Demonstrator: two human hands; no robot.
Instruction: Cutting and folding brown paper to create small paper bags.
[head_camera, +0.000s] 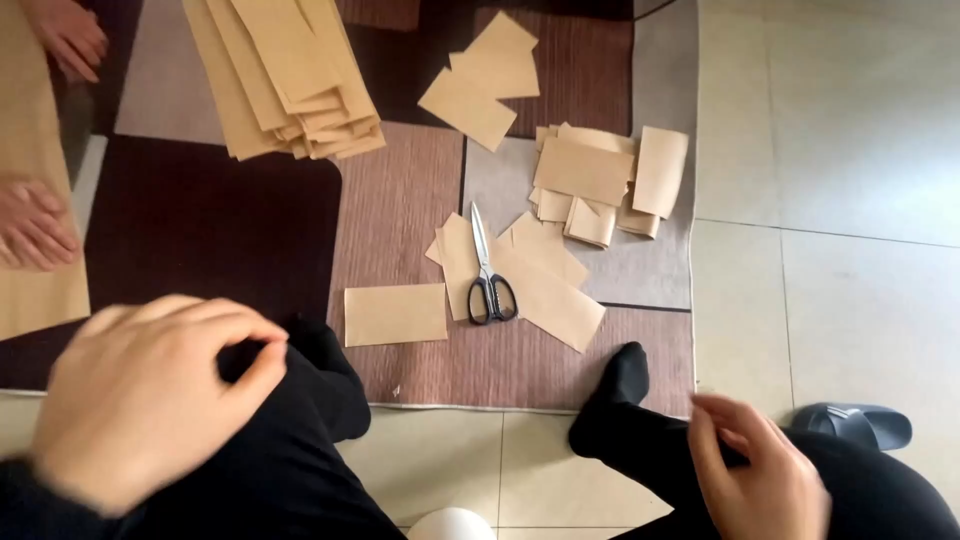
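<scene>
The scissors (489, 275) lie closed on the rug (400, 200), blades pointing away from me, resting on loose brown paper pieces (545, 290), between my knees and well clear of both hands. My left hand (140, 395) rests curled on my left knee, holding nothing; my right hand (760, 480) pinches my trouser leg. Risk: reaching carelessly could scatter the pieces or catch a blade; my socked foot (620, 385) sits near them.

Honestly we can't tell much about our own hands: the left hand (140, 395) is motion-blurred, and the right hand (760, 470) runs off the bottom edge. The tall paper stack (285, 75) gets chopped by the top edge. Someone else's hands (35, 225) are cropped at the left, and the grey slipper (868, 423) sits partly hidden behind our knee.
</scene>
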